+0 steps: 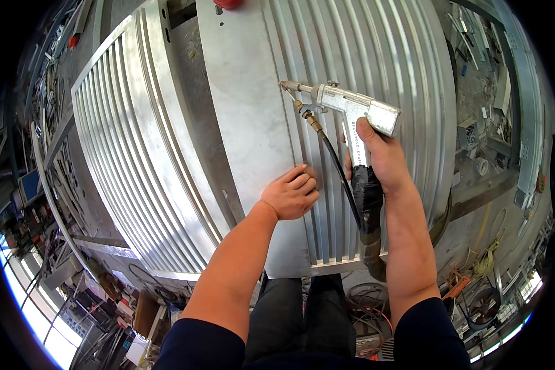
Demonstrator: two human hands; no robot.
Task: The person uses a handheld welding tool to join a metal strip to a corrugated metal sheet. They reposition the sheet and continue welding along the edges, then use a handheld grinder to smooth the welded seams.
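My right hand (pixel 382 154) is wrapped round a silver handheld welding gun (pixel 367 109), thumb on the back of its grip. The gun's copper-coloured tip touches or nearly touches the seam where a flat metal strip (pixel 243 92) meets a ribbed metal panel (pixel 376 55). Beside the nozzle, a brass-fitted wire feed tube (pixel 315 125) is clamped on and runs into a black cable. Lower on the seam rests my left hand (pixel 291 194), its fingers curled in at the strip's edge. Anything under those fingers is hidden.
Another slatted metal panel (pixel 142 154) lies to the left, across a gap from the strip. A red object (pixel 228 3) sits at the far edge. Metal offcuts (pixel 468 132) lie on the right, and coiled cables (pixel 369 302) are on the floor near my legs.
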